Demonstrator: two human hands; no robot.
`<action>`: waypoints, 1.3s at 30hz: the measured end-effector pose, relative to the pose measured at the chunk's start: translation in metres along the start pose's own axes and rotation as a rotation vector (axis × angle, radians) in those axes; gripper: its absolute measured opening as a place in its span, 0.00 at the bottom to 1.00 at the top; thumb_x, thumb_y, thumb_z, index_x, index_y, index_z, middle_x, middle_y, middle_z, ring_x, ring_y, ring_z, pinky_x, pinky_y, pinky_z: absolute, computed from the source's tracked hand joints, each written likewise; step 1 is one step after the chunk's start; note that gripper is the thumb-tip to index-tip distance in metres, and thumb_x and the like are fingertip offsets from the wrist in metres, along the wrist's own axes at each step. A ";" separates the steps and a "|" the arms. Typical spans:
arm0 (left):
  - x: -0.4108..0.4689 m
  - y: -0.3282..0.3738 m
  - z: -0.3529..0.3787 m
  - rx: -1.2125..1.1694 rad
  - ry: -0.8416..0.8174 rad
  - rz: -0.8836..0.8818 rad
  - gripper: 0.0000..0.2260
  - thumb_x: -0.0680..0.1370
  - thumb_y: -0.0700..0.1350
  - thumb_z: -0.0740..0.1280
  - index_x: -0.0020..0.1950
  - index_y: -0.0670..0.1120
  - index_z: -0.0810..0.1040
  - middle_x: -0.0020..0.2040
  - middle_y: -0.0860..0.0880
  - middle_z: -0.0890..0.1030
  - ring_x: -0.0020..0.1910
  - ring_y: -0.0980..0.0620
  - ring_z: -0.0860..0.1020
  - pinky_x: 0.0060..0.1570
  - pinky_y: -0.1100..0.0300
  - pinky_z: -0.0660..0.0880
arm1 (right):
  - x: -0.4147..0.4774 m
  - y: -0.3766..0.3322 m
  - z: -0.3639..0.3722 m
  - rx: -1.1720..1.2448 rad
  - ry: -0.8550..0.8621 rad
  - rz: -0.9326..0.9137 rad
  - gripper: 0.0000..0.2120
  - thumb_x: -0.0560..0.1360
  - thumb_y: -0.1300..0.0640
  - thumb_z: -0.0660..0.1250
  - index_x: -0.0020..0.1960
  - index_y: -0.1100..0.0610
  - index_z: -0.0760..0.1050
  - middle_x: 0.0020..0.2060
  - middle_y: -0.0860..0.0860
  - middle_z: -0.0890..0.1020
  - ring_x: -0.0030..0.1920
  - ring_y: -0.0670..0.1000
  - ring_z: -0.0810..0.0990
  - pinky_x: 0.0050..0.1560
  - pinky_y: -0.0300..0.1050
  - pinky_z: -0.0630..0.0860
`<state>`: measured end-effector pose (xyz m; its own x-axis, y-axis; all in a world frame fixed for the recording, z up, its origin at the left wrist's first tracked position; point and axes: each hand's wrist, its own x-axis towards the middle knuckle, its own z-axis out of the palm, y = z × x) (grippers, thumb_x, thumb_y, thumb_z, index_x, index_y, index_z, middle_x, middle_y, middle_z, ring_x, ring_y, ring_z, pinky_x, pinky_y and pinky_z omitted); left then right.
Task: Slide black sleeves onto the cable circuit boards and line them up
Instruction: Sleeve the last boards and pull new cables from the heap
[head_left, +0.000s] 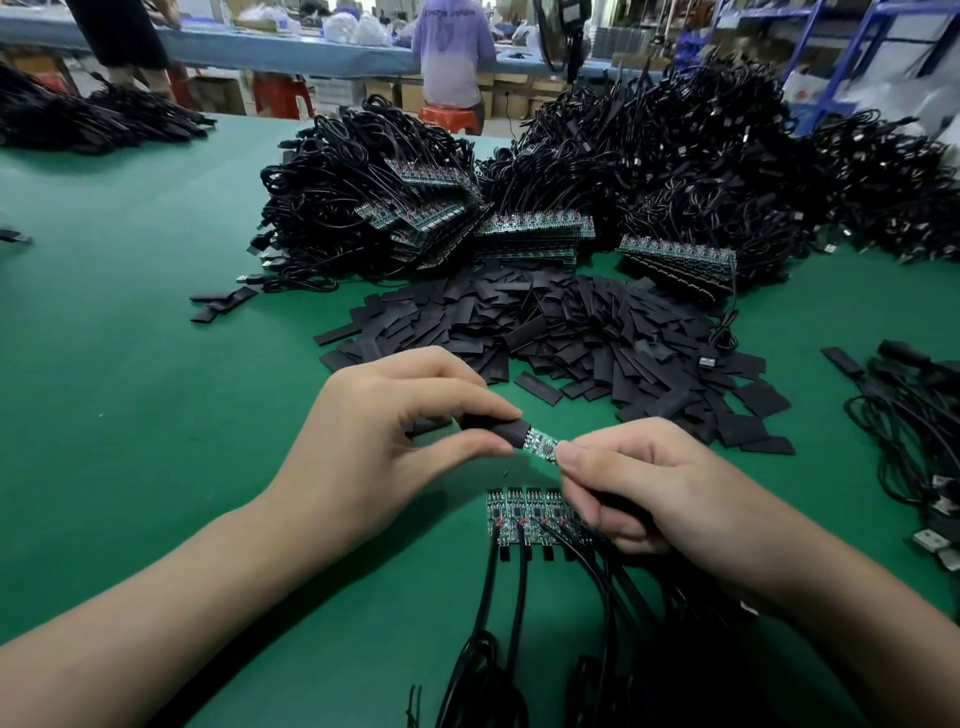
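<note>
Two hands are just above the green worktop (156, 364): the left hand (395, 441) pinches a black sleeve (493, 428) partly over the little board (540, 446) pinched in the grip of the right hand (649, 493), so next, I think, it must slide fully on.

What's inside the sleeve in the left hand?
One end of the circuit board sits in the black sleeve; the rest shows green, pinched by the right hand. Its depth inside is covered by sleeve and left hand.

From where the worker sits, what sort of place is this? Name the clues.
Probably an electronics assembly workshop: heaps of cables with circuit boards, a pile of sleeves on a green table, and a worker at a bench behind.
</note>
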<state>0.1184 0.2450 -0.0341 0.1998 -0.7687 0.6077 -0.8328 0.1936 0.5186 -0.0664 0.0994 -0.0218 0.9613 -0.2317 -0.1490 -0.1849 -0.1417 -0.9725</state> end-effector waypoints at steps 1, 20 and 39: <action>0.000 -0.001 -0.001 0.036 -0.024 0.044 0.07 0.75 0.49 0.76 0.52 0.50 0.88 0.48 0.56 0.83 0.46 0.56 0.82 0.47 0.62 0.78 | 0.000 -0.001 -0.001 0.003 -0.008 0.009 0.21 0.82 0.47 0.62 0.32 0.54 0.74 0.24 0.48 0.66 0.25 0.47 0.59 0.26 0.34 0.58; 0.001 0.003 0.004 0.003 -0.092 0.100 0.09 0.75 0.48 0.76 0.53 0.47 0.87 0.46 0.54 0.82 0.45 0.58 0.81 0.48 0.65 0.76 | -0.001 -0.002 0.008 -0.181 0.071 -0.044 0.18 0.85 0.49 0.61 0.40 0.55 0.80 0.27 0.49 0.71 0.27 0.46 0.66 0.30 0.36 0.64; 0.000 0.006 0.003 -0.023 -0.019 0.111 0.08 0.75 0.45 0.76 0.51 0.44 0.87 0.47 0.53 0.85 0.46 0.58 0.83 0.50 0.64 0.79 | -0.002 -0.002 0.003 -0.136 0.188 -0.065 0.11 0.82 0.52 0.68 0.42 0.52 0.82 0.30 0.47 0.77 0.31 0.46 0.72 0.34 0.33 0.69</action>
<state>0.1121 0.2440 -0.0329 0.0966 -0.7532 0.6507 -0.8374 0.2919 0.4622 -0.0674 0.1027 -0.0205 0.9195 -0.3913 -0.0380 -0.1614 -0.2875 -0.9441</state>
